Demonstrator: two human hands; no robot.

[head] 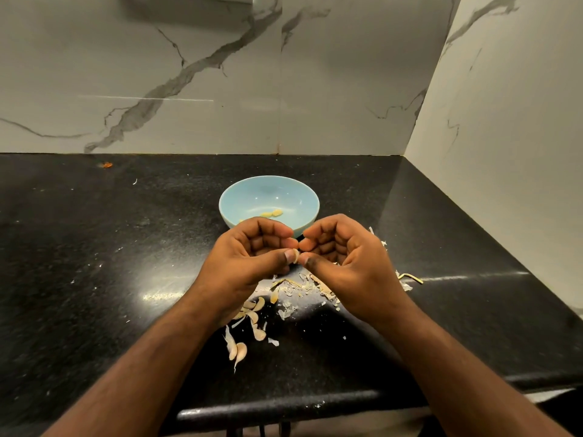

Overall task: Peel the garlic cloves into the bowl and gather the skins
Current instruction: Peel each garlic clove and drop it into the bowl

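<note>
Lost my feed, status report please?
Left hand and right hand pinch one garlic clove. Bowl holds few. Skins scattered. Nothing blocking.

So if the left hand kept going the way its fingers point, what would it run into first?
The left hand points right, so it would likely meet the garlic clove pinched between both thumbs, then the right hand directly behind. Depth is hard to judge.

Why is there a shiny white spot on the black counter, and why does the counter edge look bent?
In the head view, the white spot is lamp glare on the polished counter, left of the left hand; a second streak shines to the right of the right hand. The wide-angle lens bends the counter's front edge and the walls. The bowl looks sharp, evenly lit.
</note>
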